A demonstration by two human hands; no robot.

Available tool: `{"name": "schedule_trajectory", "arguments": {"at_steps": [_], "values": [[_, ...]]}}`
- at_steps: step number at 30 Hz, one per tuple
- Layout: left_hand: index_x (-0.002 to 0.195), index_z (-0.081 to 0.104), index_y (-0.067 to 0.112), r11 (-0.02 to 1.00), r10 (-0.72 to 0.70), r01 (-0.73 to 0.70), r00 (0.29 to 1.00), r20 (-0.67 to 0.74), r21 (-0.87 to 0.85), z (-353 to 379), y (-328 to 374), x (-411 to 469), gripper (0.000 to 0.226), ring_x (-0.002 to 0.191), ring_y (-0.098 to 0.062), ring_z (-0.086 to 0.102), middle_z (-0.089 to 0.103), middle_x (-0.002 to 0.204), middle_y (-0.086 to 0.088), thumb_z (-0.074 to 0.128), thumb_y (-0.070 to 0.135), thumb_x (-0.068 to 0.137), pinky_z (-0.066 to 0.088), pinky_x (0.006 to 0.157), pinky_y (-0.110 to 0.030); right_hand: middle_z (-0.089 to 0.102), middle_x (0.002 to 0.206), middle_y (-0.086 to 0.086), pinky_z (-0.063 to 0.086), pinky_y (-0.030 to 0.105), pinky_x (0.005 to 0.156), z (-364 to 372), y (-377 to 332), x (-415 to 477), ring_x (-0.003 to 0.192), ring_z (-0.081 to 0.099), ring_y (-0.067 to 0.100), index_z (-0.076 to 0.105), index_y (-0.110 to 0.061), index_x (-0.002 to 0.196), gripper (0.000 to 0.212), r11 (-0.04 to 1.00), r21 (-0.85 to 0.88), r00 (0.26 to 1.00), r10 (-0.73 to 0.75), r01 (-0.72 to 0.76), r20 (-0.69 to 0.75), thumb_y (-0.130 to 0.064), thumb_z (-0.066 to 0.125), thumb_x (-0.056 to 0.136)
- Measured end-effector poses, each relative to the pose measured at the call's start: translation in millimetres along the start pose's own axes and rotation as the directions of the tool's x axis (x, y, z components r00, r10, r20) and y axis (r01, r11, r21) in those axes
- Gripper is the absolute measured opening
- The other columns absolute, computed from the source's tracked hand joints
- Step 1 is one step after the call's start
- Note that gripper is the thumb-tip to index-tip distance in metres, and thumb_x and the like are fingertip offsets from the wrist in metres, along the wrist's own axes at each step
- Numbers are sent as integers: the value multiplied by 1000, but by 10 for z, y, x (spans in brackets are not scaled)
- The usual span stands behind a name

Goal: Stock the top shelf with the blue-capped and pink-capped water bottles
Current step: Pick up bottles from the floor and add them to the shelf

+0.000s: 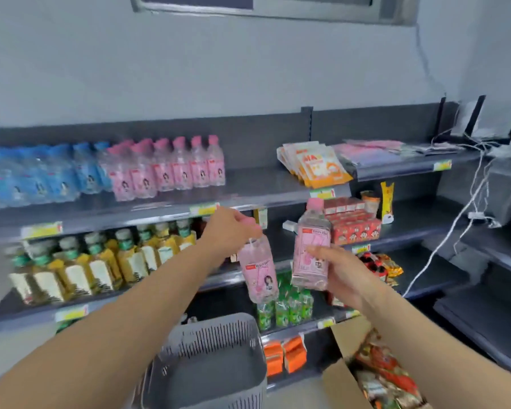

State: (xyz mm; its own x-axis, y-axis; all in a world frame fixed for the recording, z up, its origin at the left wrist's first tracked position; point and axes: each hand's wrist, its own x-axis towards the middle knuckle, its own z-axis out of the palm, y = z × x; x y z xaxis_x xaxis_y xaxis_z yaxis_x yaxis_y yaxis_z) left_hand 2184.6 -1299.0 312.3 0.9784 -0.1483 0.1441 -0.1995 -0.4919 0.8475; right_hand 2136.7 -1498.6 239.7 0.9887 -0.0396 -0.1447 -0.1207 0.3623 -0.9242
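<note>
Head view. Gripped by cap in left hand (233, 228): pink-capped bottle (258, 270), hung near-vertical below grip. Clasped low in right hand (345, 273): second pink bottle (311, 240), upright. Up and ahead of both grips, nearer left: bare top shelf (248, 184) beside pink row (171, 169).

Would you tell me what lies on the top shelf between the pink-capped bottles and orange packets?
Nothing: the head view shows bare top shelf between pink-capped bottles and orange packets.
</note>
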Motion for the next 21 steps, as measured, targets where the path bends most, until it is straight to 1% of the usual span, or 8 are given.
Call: {"name": "schedule_trajectory", "arguments": {"at_steps": [3,6,10,13,15,17,19,21], "values": [[88,70,1,1000,1,-3,997,-73,-23,-422,74,29,18,68,-14,51,63,81,-9,71,15,77,42,61,-24,70,100,15,54,40,73,399,-217,117,87,68,28,55,-1,121,41,997,-40,996,-56,59,73,-2,62,81],[91,69,2,1000,8,-10,991,-133,-9,-793,82,115,20,75,-15,55,65,88,-9,69,18,79,43,63,-25,69,106,18,54,44,80,759,-366,293,91,68,31,56,-1,120,44,991,-71,990,-105,112,99,1,65,77],[95,66,3,1000,19,-18,980,-200,5,-1238,15,377,20,71,-9,53,62,89,-6,68,18,81,43,70,-26,65,115,19,51,51,91,1178,-512,634,103,65,34,51,-3,122,46,981,-98,977,-153,168,147,5,64,79],[102,66,2,999,33,-26,972,-234,35,-1536,-72,633,29,83,-17,57,65,100,-9,69,22,81,43,78,-31,66,114,16,48,52,96,1497,-576,948,103,64,32,52,-8,117,43,964,-147,968,-198,221,153,6,66,78],[101,66,0,999,41,-31,965,-257,41,-1734,-127,842,29,87,-20,60,65,100,-13,69,20,81,47,79,-33,66,112,13,50,49,93,1731,-601,1198,101,65,29,54,-10,113,41,949,-186,960,-227,256,166,6,66,77],[86,65,4,998,50,-41,963,-263,42,-1921,-197,1091,15,74,-14,57,62,83,-10,68,18,82,49,74,-29,66,108,11,51,45,92,1968,-625,1455,99,65,26,54,-12,111,42,928,-228,951,-262,295,162,6,68,76],[70,59,10,998,60,-54,960,-275,29,-2074,-261,1367,16,63,-12,47,53,75,-4,67,16,82,39,59,-20,66,103,8,51,43,92,2189,-644,1737,95,64,23,55,-16,105,41,914,-249,944,-289,321,156,7,69,74],[69,57,14,998,65,-59,959,-277,31,-2205,-344,1634,17,72,-16,46,50,78,0,69,18,81,34,58,-21,67,102,6,51,43,93,2363,-649,2035,96,65,23,56,-19,103,41,904,-268,941,-298,332,159,6,71,73]]}}
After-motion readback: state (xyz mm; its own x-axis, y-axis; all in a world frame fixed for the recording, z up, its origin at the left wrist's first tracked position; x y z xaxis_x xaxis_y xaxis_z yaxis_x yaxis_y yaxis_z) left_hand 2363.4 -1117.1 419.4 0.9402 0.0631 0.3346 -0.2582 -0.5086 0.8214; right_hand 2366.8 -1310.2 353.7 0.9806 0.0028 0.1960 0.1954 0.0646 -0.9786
